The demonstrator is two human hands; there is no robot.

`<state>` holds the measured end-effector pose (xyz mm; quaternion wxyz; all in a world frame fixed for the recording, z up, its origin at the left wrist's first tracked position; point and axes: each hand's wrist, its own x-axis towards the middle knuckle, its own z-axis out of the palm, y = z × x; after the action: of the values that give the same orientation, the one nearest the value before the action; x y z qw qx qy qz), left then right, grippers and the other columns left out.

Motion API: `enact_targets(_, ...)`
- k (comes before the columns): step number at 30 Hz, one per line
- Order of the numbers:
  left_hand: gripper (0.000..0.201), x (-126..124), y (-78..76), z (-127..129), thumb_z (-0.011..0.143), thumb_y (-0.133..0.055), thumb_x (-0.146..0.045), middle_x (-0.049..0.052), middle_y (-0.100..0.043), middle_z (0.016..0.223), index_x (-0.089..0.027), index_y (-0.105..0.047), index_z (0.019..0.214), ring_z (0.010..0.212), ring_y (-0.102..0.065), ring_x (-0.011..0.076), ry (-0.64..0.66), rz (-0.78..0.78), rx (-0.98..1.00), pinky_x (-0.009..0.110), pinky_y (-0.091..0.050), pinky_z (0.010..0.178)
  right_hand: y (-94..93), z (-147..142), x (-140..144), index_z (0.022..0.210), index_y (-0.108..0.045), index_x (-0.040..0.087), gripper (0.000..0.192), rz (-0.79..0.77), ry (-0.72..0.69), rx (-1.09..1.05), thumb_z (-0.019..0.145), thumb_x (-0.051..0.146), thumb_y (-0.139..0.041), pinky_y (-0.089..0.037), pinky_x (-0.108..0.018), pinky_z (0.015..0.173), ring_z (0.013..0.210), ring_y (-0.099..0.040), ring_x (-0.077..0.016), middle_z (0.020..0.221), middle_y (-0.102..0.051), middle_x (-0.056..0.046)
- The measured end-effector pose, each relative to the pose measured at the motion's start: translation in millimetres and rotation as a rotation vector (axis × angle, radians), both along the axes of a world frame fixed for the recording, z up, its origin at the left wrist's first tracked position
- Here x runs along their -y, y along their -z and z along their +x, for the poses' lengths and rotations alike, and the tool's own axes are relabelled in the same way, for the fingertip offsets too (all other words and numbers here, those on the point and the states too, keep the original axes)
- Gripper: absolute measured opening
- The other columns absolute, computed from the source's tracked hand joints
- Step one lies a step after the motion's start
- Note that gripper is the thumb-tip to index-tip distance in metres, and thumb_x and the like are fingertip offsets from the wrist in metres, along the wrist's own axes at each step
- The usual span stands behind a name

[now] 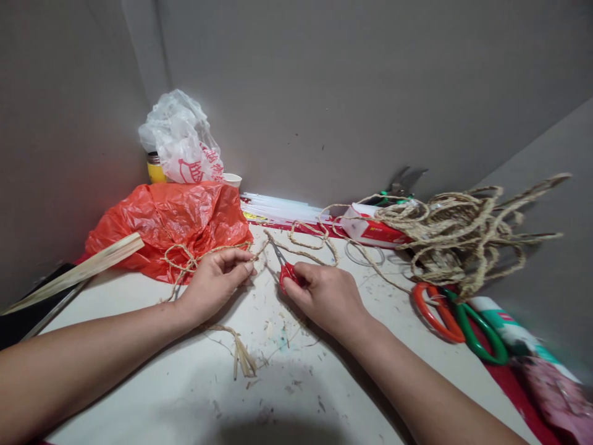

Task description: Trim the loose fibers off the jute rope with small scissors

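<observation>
My left hand (220, 278) pinches a thin twisted straw cord (260, 252) between thumb and fingers, above the white tabletop (296, 395). Red-handled scissors (286, 271) are gripped in my right hand (327, 296), their blades pointing up and left. The blade tips are close to the cord; whether they touch it I cannot tell. Loops of cord (183, 262) lie left of my left hand, partly over a red plastic bag (185, 216). A frayed cord end (244, 358) rests on the table below my left wrist.
A large tangle of cord (472, 235) sits at the right, beside large scissors with orange and green handles (482, 337). Behind are white sticks (282, 209), a red-and-white box (375, 230) and a clear plastic bag (183, 139). A flat straw strip (78, 272) lies left.
</observation>
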<state>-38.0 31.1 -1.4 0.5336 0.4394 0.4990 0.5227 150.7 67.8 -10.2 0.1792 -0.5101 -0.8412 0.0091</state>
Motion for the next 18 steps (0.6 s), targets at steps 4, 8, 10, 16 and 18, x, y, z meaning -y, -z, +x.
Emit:
enact_targets(4,0.015,1.6,-2.1,0.1,0.078,-0.060,-0.024,-0.002,-0.057,0.057,-0.012,-0.061,0.085,0.043,-0.040,0.0041,0.043,-0.009,0.010,0.018,-0.032,0.044,-1.8,-1.4,0.4,0.054,-0.053,0.020,0.029,0.010,0.022,-0.006,0.077,0.037,-0.047,-0.020,-0.025,0.050,0.047,-0.039,-0.0106,0.049,-0.053,0.002)
enact_targets(8,0.015,1.1,1.2,-1.4,0.079,-0.059,-0.024,-0.003,-0.054,0.056,-0.013,-0.057,0.089,0.037,-0.032,0.0029,0.095,-0.051,0.191,0.018,-0.022,0.037,-1.5,-1.7,-1.2,0.054,-0.050,0.021,0.028,-0.007,0.044,-0.008,0.076,0.039,-0.049,-0.019,-0.025,0.049,0.046,-0.038,-0.0106,0.047,-0.050,0.003)
enact_targets(10,0.014,0.1,2.8,-2.2,0.079,-0.059,-0.023,-0.003,-0.054,0.056,-0.014,-0.057,0.089,0.037,-0.031,0.0025,0.103,-0.065,0.249,0.017,-0.021,0.036,-1.7,-1.3,-2.0,0.055,-0.049,0.021,0.027,-0.010,0.049,-0.006,0.074,0.040,-0.050,-0.018,-0.025,0.049,0.046,-0.039,-0.0108,0.048,-0.049,0.003)
enact_targets(16,0.015,-2.1,1.4,-2.5,0.077,-0.061,-0.023,-0.003,-0.053,0.057,-0.013,-0.057,0.088,0.037,-0.032,0.0024,0.098,-0.078,0.297,0.016,-0.022,0.036,-7.3,-3.9,4.1,0.061,-0.053,0.020,0.024,0.027,-0.069,0.058,0.072,0.042,-0.051,-0.020,-0.025,0.052,0.050,-0.043,-0.0112,0.054,-0.055,0.002)
enact_targets(18,0.015,-2.3,0.8,-2.7,0.077,-0.062,-0.023,-0.003,-0.053,0.057,-0.013,-0.058,0.087,0.038,-0.034,0.0026,0.098,-0.076,0.294,0.016,-0.023,0.036,-8.9,-5.2,6.5,0.062,-0.055,0.020,0.024,0.045,-0.106,0.096,0.072,0.041,-0.052,-0.021,-0.026,0.053,0.050,-0.043,-0.0113,0.055,-0.056,0.001)
